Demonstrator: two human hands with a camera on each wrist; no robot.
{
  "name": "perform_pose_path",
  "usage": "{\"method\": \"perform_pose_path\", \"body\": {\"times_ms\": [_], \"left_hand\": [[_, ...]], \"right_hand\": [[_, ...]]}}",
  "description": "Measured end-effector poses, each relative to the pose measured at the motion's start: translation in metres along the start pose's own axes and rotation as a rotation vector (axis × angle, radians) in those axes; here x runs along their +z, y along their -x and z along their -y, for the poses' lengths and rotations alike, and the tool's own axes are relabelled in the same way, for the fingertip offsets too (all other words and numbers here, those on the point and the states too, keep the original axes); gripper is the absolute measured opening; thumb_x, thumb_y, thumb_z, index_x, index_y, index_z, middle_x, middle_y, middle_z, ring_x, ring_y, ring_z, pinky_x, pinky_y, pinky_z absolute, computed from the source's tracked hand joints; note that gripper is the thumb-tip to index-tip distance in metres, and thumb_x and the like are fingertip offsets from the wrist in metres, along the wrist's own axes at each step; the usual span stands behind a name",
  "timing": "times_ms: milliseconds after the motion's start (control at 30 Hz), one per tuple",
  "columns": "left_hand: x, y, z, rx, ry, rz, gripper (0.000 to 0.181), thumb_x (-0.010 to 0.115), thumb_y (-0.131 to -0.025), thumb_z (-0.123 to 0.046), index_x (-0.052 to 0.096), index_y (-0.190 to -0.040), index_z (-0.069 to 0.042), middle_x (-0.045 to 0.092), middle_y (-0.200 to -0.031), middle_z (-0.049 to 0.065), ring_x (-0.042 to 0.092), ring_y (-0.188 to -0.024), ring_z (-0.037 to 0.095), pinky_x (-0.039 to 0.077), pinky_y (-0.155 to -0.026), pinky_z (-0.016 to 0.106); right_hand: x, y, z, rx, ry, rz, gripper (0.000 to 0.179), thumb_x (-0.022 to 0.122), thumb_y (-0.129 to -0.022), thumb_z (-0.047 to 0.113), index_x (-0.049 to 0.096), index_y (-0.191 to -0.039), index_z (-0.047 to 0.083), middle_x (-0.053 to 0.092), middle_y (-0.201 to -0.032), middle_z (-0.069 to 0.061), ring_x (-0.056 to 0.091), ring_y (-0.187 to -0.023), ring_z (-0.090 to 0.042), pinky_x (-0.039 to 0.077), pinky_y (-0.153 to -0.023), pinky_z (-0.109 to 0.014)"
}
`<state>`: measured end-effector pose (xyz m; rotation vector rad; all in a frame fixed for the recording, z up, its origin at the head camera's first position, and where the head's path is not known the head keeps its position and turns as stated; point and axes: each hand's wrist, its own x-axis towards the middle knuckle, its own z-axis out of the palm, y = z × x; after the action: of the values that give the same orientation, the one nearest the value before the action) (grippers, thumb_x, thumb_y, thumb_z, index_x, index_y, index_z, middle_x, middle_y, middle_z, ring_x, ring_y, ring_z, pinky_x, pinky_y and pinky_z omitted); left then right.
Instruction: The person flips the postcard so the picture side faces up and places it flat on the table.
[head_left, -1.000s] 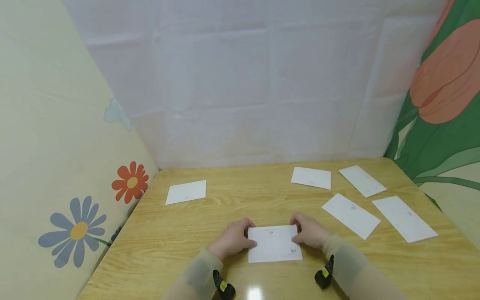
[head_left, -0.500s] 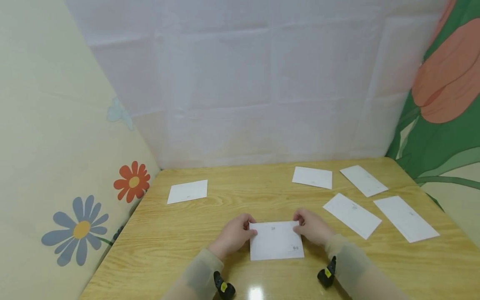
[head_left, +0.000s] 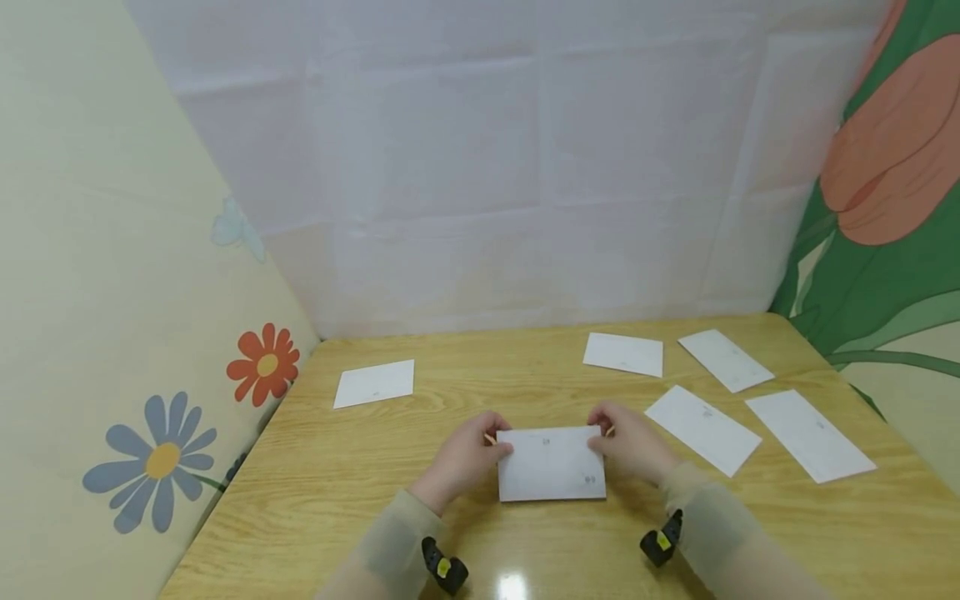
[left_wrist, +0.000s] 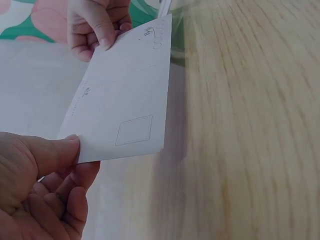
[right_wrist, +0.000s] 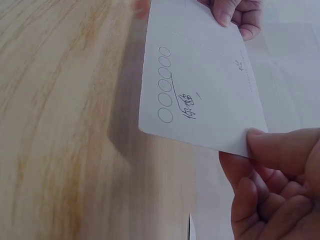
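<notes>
A white postcard is in front of me, held between both hands a little above the table. My left hand pinches its far left corner, thumb on top and fingers curled beneath. The far right corner is pinched the same way by my right hand. In the left wrist view the postcard bears a stamp box, a faint dotted line and small handwriting. A row of printed ovals runs near one edge of the postcard in the right wrist view. Its underside is hidden.
On the wooden table, one white card lies at the far left. Several more are spread to the right, including a far card and a near one. A white cloth hangs behind the table.
Both hands have moved slightly away from me, carrying the postcard with them. Its near edge now looks lifted off the table. The other cards have stayed put.
</notes>
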<state>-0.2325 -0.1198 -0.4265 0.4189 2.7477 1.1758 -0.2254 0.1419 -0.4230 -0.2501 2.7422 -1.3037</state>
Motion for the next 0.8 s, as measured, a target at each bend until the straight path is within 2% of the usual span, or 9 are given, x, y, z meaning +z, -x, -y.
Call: {"method": "perform_pose_path", "body": {"times_ms": [167,433,800], "left_hand": [[-0.0029,0.0008,-0.003,0.032,-0.005,-0.012,0.011,0.066,-0.092,-0.016,0.061,-0.102,-0.015,0.058,-0.091,-0.001,0.054,-0.081,0.017,0.047,-0.066,0.033],[-0.0072,0.0038,-0.007,0.07,0.03,-0.037,0.005,0.059,-0.097,-0.018,0.063,-0.1,-0.017,0.058,-0.083,-0.001,0.055,-0.074,0.015,0.047,-0.063,0.032],[-0.0096,0.0055,-0.0102,0.149,0.016,-0.09,0.005,0.062,-0.095,-0.02,0.065,-0.096,-0.016,0.06,-0.085,-0.005,0.053,-0.074,0.013,0.047,-0.063,0.029]], "right_hand": [[-0.0031,0.0009,0.0014,-0.028,0.035,-0.018,0.018,0.068,-0.088,0.008,0.063,-0.106,0.009,0.059,-0.093,-0.001,0.054,-0.083,-0.017,0.046,-0.07,-0.034],[-0.0085,0.0048,0.0037,-0.094,0.027,-0.046,0.015,0.067,-0.088,0.006,0.064,-0.103,0.008,0.061,-0.092,0.0,0.056,-0.083,-0.015,0.047,-0.067,-0.031],[-0.0097,0.0073,0.0068,-0.189,0.098,-0.105,0.008,0.067,-0.089,0.006,0.064,-0.095,0.011,0.061,-0.09,0.001,0.055,-0.08,-0.013,0.046,-0.07,-0.033]]}}
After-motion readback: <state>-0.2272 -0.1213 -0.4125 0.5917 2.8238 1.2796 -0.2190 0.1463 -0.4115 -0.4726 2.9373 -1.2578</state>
